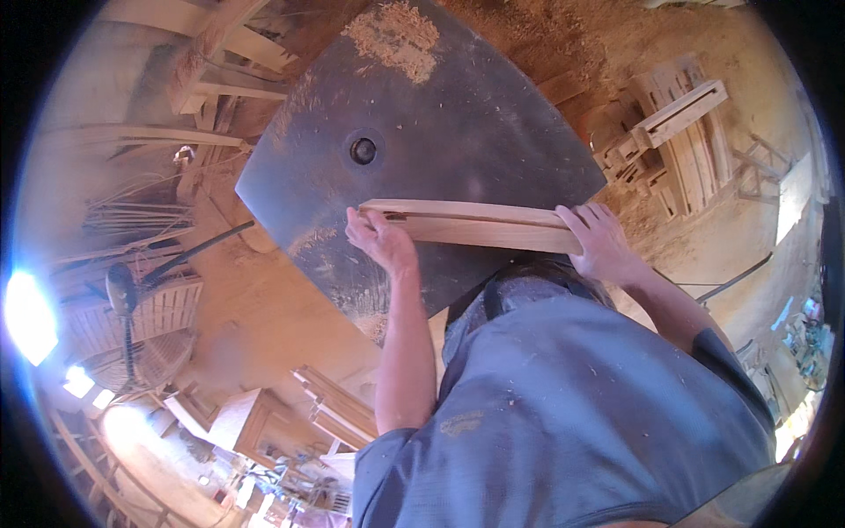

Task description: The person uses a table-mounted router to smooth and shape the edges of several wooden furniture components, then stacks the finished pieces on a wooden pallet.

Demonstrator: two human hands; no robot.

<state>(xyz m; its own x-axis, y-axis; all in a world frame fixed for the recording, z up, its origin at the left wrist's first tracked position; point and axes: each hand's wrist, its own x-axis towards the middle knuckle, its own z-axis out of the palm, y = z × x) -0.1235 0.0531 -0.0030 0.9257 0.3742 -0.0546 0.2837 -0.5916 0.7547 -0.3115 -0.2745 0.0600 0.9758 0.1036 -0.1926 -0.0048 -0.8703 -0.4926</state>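
A pale wooden piece with a long groove along its side lies across the near part of a dark metal machine table. My left hand grips its left end, thumb and fingers closed about the wood. At the other end, my right hand holds the piece with fingers over the top edge. Beyond the wood and a little left of it, a round dark spindle sits in a circular opening in the table, apart from both hands.
Wood shavings are heaped on the table's far corner. Stacked timber lies on the dusty floor to the right. Leaning boards stand at the left, with a dark fan-like object on a stand below them. Wooden frames lie at the lower left.
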